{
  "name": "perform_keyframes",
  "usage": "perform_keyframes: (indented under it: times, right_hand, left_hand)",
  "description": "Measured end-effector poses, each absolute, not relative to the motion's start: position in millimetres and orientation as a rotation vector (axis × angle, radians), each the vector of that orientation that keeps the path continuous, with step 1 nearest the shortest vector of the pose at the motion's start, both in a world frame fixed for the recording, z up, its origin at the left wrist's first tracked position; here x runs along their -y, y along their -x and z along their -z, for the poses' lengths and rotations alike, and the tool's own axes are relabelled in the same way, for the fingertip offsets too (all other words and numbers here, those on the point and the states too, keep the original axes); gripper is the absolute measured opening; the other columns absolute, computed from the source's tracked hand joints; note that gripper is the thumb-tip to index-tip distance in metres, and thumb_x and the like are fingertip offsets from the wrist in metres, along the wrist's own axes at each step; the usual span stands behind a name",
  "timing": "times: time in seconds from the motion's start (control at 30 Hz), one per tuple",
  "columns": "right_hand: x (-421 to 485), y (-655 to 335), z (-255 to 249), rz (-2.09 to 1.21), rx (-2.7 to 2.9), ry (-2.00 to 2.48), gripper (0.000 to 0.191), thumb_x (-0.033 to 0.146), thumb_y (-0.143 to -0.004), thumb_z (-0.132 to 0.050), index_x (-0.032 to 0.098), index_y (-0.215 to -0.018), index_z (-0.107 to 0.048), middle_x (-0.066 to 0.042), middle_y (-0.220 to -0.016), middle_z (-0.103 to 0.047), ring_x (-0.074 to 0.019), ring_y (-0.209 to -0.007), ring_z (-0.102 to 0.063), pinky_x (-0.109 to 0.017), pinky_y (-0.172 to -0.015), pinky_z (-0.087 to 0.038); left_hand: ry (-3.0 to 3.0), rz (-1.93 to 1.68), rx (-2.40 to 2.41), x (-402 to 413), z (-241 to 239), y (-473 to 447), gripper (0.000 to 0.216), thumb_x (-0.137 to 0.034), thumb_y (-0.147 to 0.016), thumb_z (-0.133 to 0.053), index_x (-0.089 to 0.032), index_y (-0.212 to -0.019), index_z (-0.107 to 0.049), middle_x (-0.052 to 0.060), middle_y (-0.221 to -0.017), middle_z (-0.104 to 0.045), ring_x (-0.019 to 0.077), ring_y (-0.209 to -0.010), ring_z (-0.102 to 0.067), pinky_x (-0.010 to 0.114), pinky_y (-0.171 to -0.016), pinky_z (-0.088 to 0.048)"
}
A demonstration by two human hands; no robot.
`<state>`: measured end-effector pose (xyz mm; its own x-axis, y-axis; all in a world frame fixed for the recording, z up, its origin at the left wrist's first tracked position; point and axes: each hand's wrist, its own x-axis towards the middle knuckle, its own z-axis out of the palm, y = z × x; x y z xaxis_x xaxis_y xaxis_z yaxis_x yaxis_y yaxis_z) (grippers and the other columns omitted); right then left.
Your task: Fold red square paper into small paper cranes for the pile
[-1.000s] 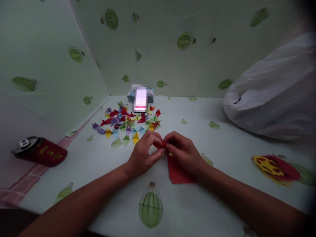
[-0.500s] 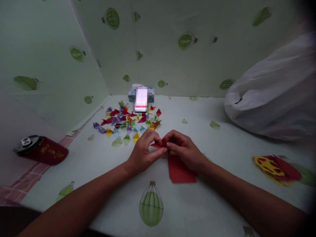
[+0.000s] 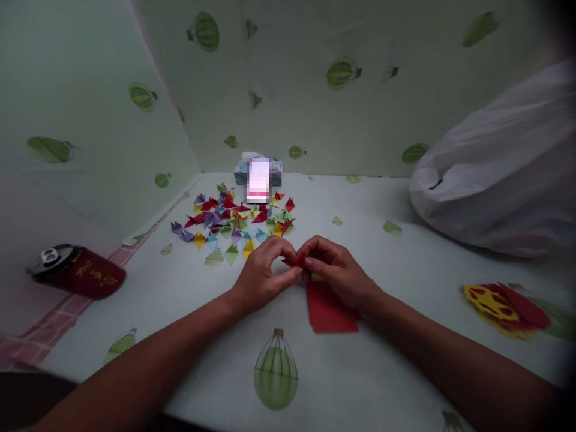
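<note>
My left hand (image 3: 263,276) and my right hand (image 3: 335,268) meet at the middle of the table, fingers pinched together on a small folded red paper piece (image 3: 294,260). Flat on the table under my right wrist lies a stack of red paper sheets (image 3: 330,312). Beyond my hands, a scatter of several small folded paper pieces (image 3: 234,222) in red, purple, yellow, green and blue covers the table.
A tissue box (image 3: 258,174) stands at the back by the wall. A red can (image 3: 78,273) lies on its side at the left edge. A large white plastic bag (image 3: 499,174) fills the right. Red and yellow cut paper (image 3: 504,306) lies at the right.
Both hands have stayed together, shifting slightly away from me while the fingers work the red piece, which now shows more between them.
</note>
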<state>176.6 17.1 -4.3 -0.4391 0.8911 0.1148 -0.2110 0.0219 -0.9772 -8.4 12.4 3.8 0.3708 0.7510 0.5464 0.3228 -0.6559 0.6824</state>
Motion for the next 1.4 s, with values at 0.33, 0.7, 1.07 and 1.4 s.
perform_keyframes:
  times: [0.33, 0.7, 1.07, 1.4]
  right_hand:
    - [-17.6, -177.0, 6.9, -1.496, 1.442, 0.805, 0.014, 0.031, -0.086, -0.068, 0.019, -0.085, -0.060, 0.001, -0.079, -0.060, -0.0107, -0.066, -0.052, -0.026, -0.063, -0.042]
    - [-17.4, -177.4, 7.8, -1.571, 1.365, 0.803, 0.015, 0.031, -0.085, -0.069, 0.019, -0.085, -0.059, 0.002, -0.078, -0.059, -0.0103, -0.064, -0.052, -0.026, -0.061, -0.042]
    - [-14.8, -176.8, 4.7, -1.550, 1.423, 0.829, 0.019, 0.037, -0.090, -0.064, 0.019, -0.086, -0.058, 0.003, -0.068, -0.058, -0.0111, -0.061, -0.052, -0.026, -0.062, -0.042]
    - [-16.5, -175.9, 7.1, -1.603, 1.359, 0.814, 0.019, 0.036, -0.086, -0.069, 0.019, -0.087, -0.060, 0.001, -0.076, -0.063, -0.0108, -0.062, -0.056, -0.026, -0.063, -0.046]
  left_hand:
    - [-2.099, -1.183, -0.886, -11.7, 0.0, 7.2, 0.012, -0.014, -0.082, -0.068, -0.018, -0.081, -0.057, 0.006, -0.091, -0.063, 0.0139, -0.077, -0.056, 0.025, -0.061, -0.047]
    - [-2.126, -1.264, -0.934, -11.6, 0.1, 7.9, 0.010, -0.016, -0.083, -0.070, -0.018, -0.078, -0.061, 0.003, -0.082, -0.062, 0.0135, -0.073, -0.055, 0.027, -0.063, -0.047]
    - [-1.731, -1.142, -1.003, -10.5, 0.2, 6.5, 0.011, -0.023, -0.082, -0.066, -0.017, -0.074, -0.061, 0.002, -0.076, -0.061, 0.0140, -0.072, -0.056, 0.028, -0.066, -0.046]
    - [-1.326, -1.086, -0.901, -13.8, 4.8, 5.7, 0.012, -0.025, -0.078, -0.072, -0.017, -0.083, -0.065, -0.001, -0.072, -0.065, 0.0124, -0.067, -0.060, 0.028, -0.068, -0.049]
